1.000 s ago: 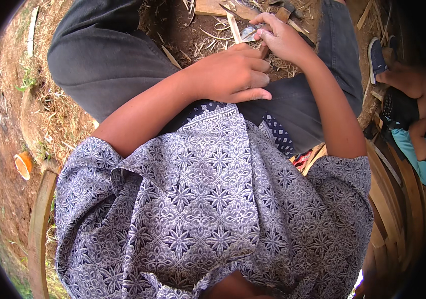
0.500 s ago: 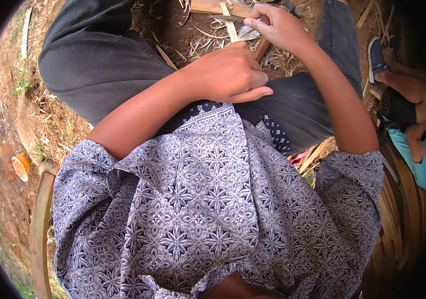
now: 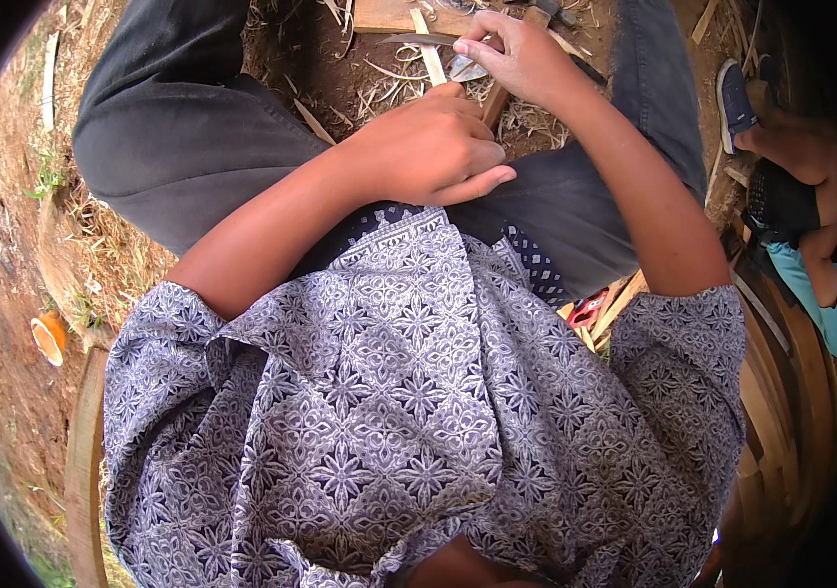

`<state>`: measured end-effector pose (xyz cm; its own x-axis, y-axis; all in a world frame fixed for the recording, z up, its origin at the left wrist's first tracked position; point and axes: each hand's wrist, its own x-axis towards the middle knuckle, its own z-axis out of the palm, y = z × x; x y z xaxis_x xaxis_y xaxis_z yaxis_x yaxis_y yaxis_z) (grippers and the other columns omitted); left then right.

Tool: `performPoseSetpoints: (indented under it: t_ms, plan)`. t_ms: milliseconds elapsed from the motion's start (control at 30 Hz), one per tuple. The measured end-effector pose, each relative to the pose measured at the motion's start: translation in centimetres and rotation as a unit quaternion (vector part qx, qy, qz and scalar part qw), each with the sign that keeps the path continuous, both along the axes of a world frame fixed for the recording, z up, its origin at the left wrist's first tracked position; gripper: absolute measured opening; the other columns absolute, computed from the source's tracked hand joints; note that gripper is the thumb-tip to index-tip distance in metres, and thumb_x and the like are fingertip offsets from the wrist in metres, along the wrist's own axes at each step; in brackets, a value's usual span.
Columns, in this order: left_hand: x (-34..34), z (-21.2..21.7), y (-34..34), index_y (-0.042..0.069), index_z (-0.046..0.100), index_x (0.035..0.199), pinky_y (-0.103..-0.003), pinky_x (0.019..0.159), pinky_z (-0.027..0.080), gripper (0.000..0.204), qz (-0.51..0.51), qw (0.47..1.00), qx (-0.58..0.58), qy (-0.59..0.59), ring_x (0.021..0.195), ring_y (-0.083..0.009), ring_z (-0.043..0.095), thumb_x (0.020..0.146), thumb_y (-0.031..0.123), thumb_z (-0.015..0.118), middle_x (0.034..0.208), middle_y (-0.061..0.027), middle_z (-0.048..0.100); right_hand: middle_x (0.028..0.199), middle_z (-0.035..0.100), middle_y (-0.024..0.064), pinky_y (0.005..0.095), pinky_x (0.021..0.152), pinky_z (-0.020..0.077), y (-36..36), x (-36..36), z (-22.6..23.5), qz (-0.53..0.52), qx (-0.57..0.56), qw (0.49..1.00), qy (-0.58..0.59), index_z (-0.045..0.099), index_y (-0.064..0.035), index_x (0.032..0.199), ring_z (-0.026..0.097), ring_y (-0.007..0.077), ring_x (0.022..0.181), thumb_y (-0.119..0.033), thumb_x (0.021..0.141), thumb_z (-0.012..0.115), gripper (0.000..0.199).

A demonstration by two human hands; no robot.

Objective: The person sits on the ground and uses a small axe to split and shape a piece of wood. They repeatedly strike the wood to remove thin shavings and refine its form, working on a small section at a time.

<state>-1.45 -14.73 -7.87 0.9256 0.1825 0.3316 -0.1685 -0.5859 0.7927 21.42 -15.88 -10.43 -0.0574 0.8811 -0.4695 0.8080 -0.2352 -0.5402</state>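
My left hand (image 3: 433,147) lies over my lap, fingers curled and thumb pointing right. From its far side sticks out a thin pale wood strip (image 3: 430,61); the fingertips on it are hidden under the hand. Beyond it to the right, my right hand (image 3: 516,61) is closed on a knife, its handle mostly hidden by the fingers. The narrow knife blade (image 3: 416,39) points left and crosses the strip near its far end. A shiny greyish piece (image 3: 467,69) shows just below my right fingers, too small to name. A brown wooden bar (image 3: 495,106) stands between the two hands.
A wooden board (image 3: 408,16) lies at the far edge among curled shavings (image 3: 389,98). My bent legs in dark trousers (image 3: 183,147) flank the spot. An orange cup (image 3: 48,338) lies at left. At right are another person's leg (image 3: 790,152) and long wood pieces (image 3: 781,431).
My hands, the knife and the strip appear slightly farther left, as does the board, so the view has shifted a little. Both grips look the same.
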Motion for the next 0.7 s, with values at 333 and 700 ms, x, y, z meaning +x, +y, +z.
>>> performPoseSetpoints:
  t_ms: [333,700]
  plan:
    - [-0.1,0.1,0.0,0.007,0.063,0.076,-0.04,0.079,0.043,0.032,-0.005,1.0,-0.011,0.002,0.074,-0.0264,0.057,0.101,0.029,0.061,0.07,-0.0066,0.057,0.076,0.068,0.0022,0.0291,0.059,0.0495,3.0,0.0,4.2,-0.133,-0.203,0.958,0.155,0.069,-0.0057,0.096,0.062,0.0108,0.065,-0.032,0.098,0.071,0.026]
    - [-0.1,0.1,0.0,0.007,0.063,0.076,-0.04,0.079,0.043,0.033,0.001,1.0,-0.009,-0.008,0.073,-0.0264,0.057,0.101,0.029,0.061,0.069,-0.0068,0.056,0.08,0.074,0.014,0.0373,0.07,0.055,2.7,-0.6,2.4,-0.04,-0.034,0.997,0.049,0.072,-0.0016,0.091,0.072,0.022,0.075,-0.03,0.092,0.074,0.028]
